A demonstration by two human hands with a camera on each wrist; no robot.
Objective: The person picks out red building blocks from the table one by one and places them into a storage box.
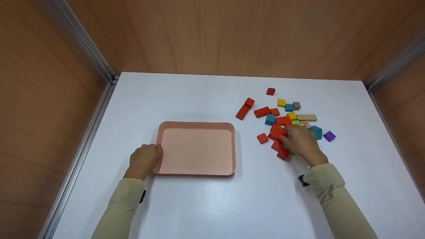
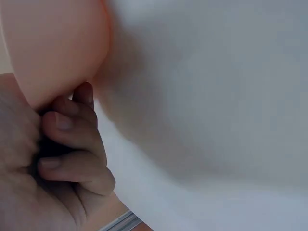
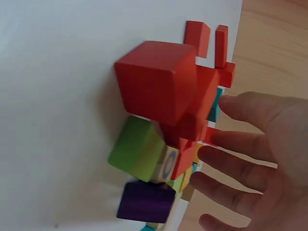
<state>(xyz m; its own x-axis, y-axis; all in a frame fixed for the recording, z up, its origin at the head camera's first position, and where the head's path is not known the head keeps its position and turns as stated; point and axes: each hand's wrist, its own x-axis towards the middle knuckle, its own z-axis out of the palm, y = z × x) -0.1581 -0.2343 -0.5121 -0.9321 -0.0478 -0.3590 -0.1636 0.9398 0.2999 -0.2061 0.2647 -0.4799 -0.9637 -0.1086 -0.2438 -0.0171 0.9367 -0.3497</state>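
Head view: a pink tray (image 1: 196,146) is laid flat on the white table (image 1: 206,202), left of the middle, and its left rim is gripped by the left hand (image 1: 145,159). By the left wrist view, the fingers of that hand are curled in against the tray's edge. To the right of the tray, well apart from it, a loose cluster of coloured blocks (image 1: 283,120) is spread over the table. The near part of the cluster is covered by the right hand (image 1: 301,142). By the right wrist view, its fingers are spread, nearly straight, and nothing is grasped by them; whether any block is touched cannot be told. Beneath that hand's near side, a green block (image 3: 136,149) is seen between a red block (image 3: 156,82) and a dark purple block (image 3: 146,201). At the far side, 1 small red cube (image 1: 270,91) is set apart. Just beside each other, 1 yellow cube (image 1: 281,102), 1 blue cube (image 1: 289,107) and 1 grey-brown cube (image 1: 296,106) are placed, with a long tan block (image 1: 306,117) nearer. The table is bordered on the far side by a wood-grain panel (image 1: 219,36).
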